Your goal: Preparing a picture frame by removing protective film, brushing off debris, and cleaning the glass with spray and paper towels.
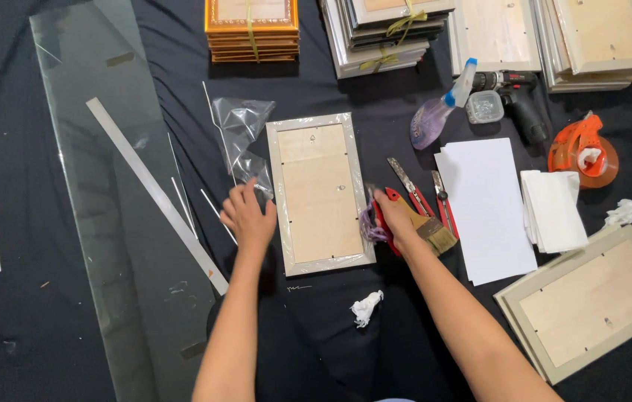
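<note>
A grey picture frame [321, 192] lies face down on the black cloth, its plywood back up and clear wrap around it. My left hand [247, 214] rests at the frame's left edge, fingers spread on crumpled clear plastic [239, 128]. Against the frame's right edge, my right hand [396, 220] grips a small red-handled tool [380, 217] with a bit of purple cloth. A paint brush [435, 229] lies just right of that hand.
A long glass sheet [119, 223] with a metal ruler [154, 190] lies at left. Frame stacks [253, 30] line the far edge. White paper sheets [487, 208], spray bottle [439, 112], drill [521, 100], orange tape dispenser [582, 152] and more frames [588, 301] lie right.
</note>
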